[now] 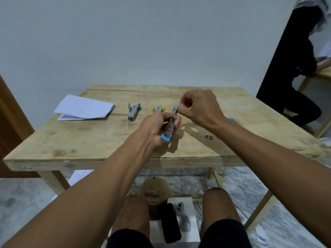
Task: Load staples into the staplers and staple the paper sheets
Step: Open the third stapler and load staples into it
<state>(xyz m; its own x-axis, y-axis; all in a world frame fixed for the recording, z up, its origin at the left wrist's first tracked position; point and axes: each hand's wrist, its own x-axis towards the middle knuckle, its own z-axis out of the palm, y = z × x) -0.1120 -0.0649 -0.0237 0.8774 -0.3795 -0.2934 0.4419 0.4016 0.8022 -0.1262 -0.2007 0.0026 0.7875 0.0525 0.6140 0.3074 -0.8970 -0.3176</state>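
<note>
My left hand (157, 127) grips a small metal stapler with a blue end (168, 130) above the middle of the wooden table (89, 140). My right hand (198, 107) pinches the stapler's upper end with curled fingers. A teal stapler (132, 111) and a yellow stapler (158, 108) lie further back on the table. A stack of white paper sheets (83, 110) rests at the back left. Loose staple strips (209, 136) lie to the right, under my right forearm.
A blue object (231, 119) peeks out behind my right wrist. Under the table sit a round brown lid (155, 192), a black phone (171, 222) and a white case (183, 219) on a white box. Another person (293, 72) stands at the right.
</note>
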